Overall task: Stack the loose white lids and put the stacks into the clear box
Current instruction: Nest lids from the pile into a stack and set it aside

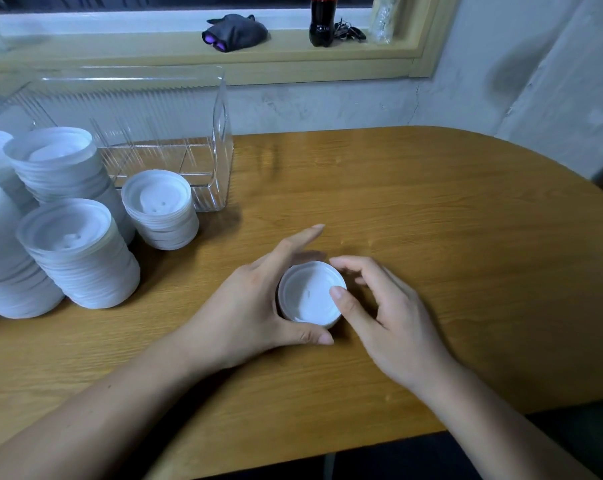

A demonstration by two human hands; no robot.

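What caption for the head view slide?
Left hand and right hand grip a small stack of white plastic lids on a wooden table; clear ribbed plastic box beyond.

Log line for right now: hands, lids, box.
left hand grips small lid stack | right hand thumb on its rim, fingers curled | tall lid stacks on table by clear box
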